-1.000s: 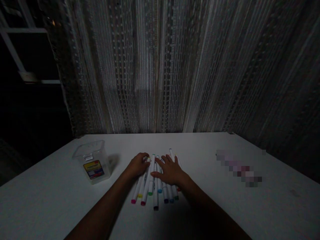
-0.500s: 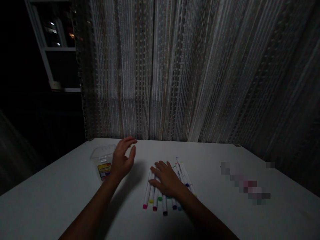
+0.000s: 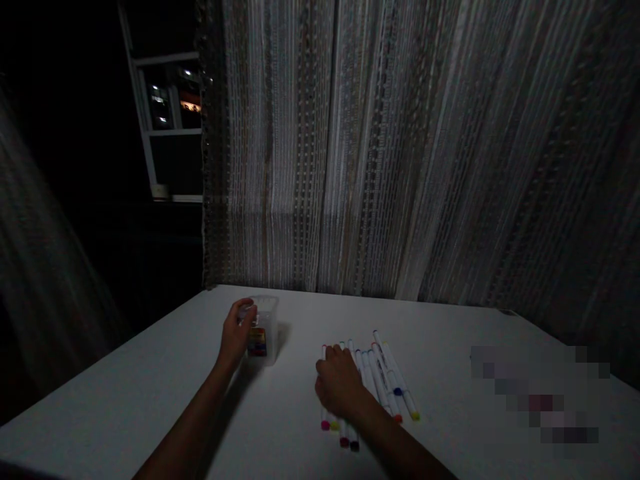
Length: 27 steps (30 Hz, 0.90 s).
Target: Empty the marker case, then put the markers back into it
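My left hand point(image 3: 236, 339) is wrapped round the left side of a clear plastic container point(image 3: 271, 328) with a colourful label, which stands upright on the white table point(image 3: 280, 427). To its right, a loose row of white markers point(image 3: 383, 377) with coloured ends lies on the tabletop. Over the left part of that row is my right hand point(image 3: 341, 381), its fingers curled down on several markers. The hand covers the middles of those markers, so only their tips and ends show, pink, yellow, red and black among them.
A blurred-out patch point(image 3: 545, 400) covers something at the table's right side. Behind the table hangs a woven curtain point(image 3: 360, 167). A dark window point(image 3: 173, 127) is at the back left.
My left hand has come to the container, which now stands upright further right in view. My right hand's spread fingers have curled in over the markers. The view has shifted left.
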{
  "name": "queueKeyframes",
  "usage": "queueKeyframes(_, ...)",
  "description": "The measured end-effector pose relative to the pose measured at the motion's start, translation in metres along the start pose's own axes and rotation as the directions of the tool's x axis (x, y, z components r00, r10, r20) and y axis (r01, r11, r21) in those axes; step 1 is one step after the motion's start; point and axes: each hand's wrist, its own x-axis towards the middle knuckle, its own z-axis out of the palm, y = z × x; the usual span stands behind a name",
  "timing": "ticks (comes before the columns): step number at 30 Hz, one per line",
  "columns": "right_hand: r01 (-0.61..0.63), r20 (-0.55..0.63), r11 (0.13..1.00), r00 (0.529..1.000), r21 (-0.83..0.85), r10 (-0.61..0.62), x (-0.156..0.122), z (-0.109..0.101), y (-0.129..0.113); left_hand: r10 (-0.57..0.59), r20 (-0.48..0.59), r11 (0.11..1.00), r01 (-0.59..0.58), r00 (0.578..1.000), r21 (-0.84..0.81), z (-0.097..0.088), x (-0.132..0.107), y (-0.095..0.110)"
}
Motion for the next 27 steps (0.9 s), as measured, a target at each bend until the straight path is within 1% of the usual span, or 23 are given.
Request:
queueKeyframes(3, -0.048, 0.018, 0.998, 0.999, -0.038, 0.049, 0.004, 0.001, -0.013, 0.017, 0.043, 1.000, -0.016, 0.999, -0.014, 0.017, -0.008, 0.008)
queueKeyframes(5, -0.078, 0.053, 0.996, 0.995, -0.044, 0.080, 0.008, 0.002, -0.021, 0.037, 0.094, 0.999, -0.033, 0.995, -0.036, 0.026, -0.013, 0.012)
queueKeyframes(8, -0.094, 0.091, 0.996, 0.992, 0.013, 0.092, 0.010, -0.001, -0.025, 0.055, 0.168, 0.997, -0.046, 0.984, -0.061, 0.036, -0.017, 0.016)
queueKeyframes(10, -0.120, 0.059, 0.989, 0.992, 0.091, 0.115, 0.009, -0.010, -0.020, 0.051, 0.178, 0.997, -0.039, 0.983, -0.067, 0.041, -0.021, 0.019)
queueKeyframes(12, -0.164, -0.013, 0.966, 0.985, 0.200, 0.170, 0.007, -0.028, -0.008, 0.049, 0.192, 0.996, -0.034, 0.980, -0.082, 0.046, -0.025, 0.023)
queueKeyframes(14, -0.185, -0.106, 0.917, 0.966, 0.353, 0.236, 0.007, -0.054, 0.007, 0.054, 0.230, 0.994, -0.030, 0.972, -0.108, 0.051, -0.029, 0.026)
queueKeyframes(15, -0.167, -0.168, 0.881, 0.950, 0.443, 0.264, 0.007, -0.069, 0.014, 0.058, 0.256, 0.992, -0.027, 0.965, -0.121, 0.054, -0.031, 0.028)
queueKeyframes(16, -0.118, -0.241, 0.840, 0.928, 0.530, 0.283, 0.008, -0.084, 0.020, 0.060, 0.280, 0.991, -0.024, 0.958, -0.130, 0.057, -0.033, 0.029)
queueKeyframes(18, 0.002, -0.385, 0.761, 0.864, 0.648, 0.325, 0.012, -0.112, 0.028, 0.065, 0.322, 0.990, -0.022, 0.945, -0.137, 0.062, -0.036, 0.031)
queueKeyframes(20, 0.103, -0.489, 0.734, 0.806, 0.671, 0.334, 0.019, -0.132, 0.029, 0.082, 0.369, 0.990, -0.033, 0.926, -0.138, 0.067, -0.038, 0.032)
queueKeyframes(21, 0.127, -0.520, 0.744, 0.791, 0.655, 0.322, 0.024, -0.137, 0.028, 0.096, 0.395, 0.989, -0.043, 0.913, -0.140, 0.069, -0.038, 0.032)
queueKeyframes(22, 0.134, -0.534, 0.768, 0.791, 0.627, 0.298, 0.029, -0.140, 0.025, 0.111, 0.423, 0.988, -0.053, 0.899, -0.145, 0.071, -0.038, 0.033)
queueKeyframes(23, 0.125, -0.532, 0.797, 0.803, 0.591, 0.268, 0.034, -0.140, 0.023, 0.126, 0.451, 0.986, -0.061, 0.883, -0.155, 0.073, -0.037, 0.034)
queueKeyframes(25, 0.093, -0.493, 0.851, 0.845, 0.517, 0.207, 0.044, -0.134, 0.017, 0.159, 0.503, 0.980, -0.075, 0.850, -0.183, 0.076, -0.035, 0.037)
queueKeyframes(27, 0.060, -0.433, 0.879, 0.885, 0.473, 0.172, 0.052, -0.123, 0.012, 0.198, 0.541, 0.971, -0.090, 0.818, -0.220, 0.079, -0.033, 0.040)
